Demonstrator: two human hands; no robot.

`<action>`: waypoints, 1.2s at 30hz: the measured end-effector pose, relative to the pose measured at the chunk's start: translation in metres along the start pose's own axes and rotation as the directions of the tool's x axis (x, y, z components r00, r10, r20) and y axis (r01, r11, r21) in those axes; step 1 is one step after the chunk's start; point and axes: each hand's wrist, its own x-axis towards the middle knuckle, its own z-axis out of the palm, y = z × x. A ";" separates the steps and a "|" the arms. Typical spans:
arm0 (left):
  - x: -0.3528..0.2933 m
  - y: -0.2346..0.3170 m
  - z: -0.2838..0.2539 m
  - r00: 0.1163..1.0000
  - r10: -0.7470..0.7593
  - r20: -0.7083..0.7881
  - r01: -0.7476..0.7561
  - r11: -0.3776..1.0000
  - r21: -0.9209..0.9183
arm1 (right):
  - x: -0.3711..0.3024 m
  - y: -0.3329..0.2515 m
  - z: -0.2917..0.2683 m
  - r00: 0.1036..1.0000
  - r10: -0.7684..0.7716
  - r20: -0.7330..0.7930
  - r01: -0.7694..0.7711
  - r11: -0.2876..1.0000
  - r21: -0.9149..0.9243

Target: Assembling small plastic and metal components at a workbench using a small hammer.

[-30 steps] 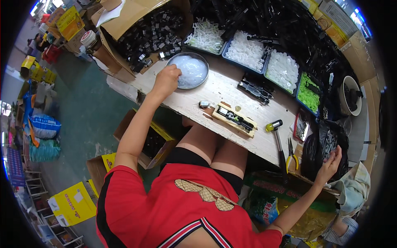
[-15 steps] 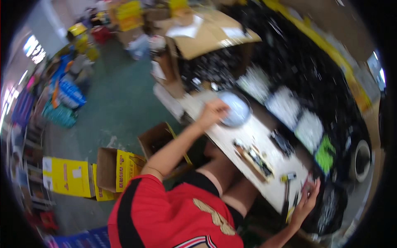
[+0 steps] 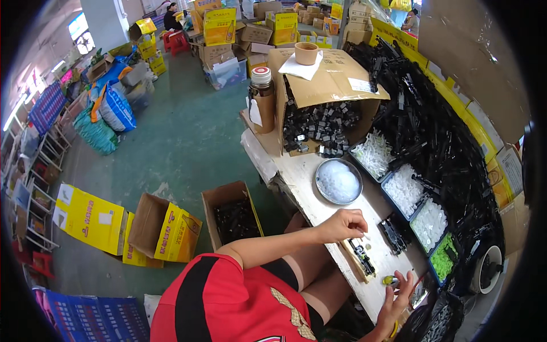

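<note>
Black plastic assembly: lies in a narrow pale wooden holder near the edge of a worn white wooden desk; probably light, stiff, somewhat fragile, best gripped along its long sides.
Left hand: fingers curled together over the holder's left end; cannot tell whether they pinch something small.
Right hand: fingers loosely spread, seemingly empty, beside a yellow-tipped tool.
Room: green floor, yellow cardboard cartons.

Red chars. on yel. box
</note>
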 end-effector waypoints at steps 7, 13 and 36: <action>-0.007 0.002 0.024 0.998 0.002 0.066 0.003 0.997 -0.074 | -0.006 0.024 0.000 0.991 0.034 0.127 -0.064 0.970 0.236; -0.012 -0.003 0.041 0.988 -0.045 0.149 0.073 0.981 -0.182 | -0.021 0.004 0.006 0.971 0.207 0.117 -0.237 0.823 0.516; -0.012 -0.006 0.055 0.980 -0.090 0.177 0.095 0.995 -0.025 | 0.007 -0.006 0.041 0.973 0.155 0.170 -0.224 0.803 0.552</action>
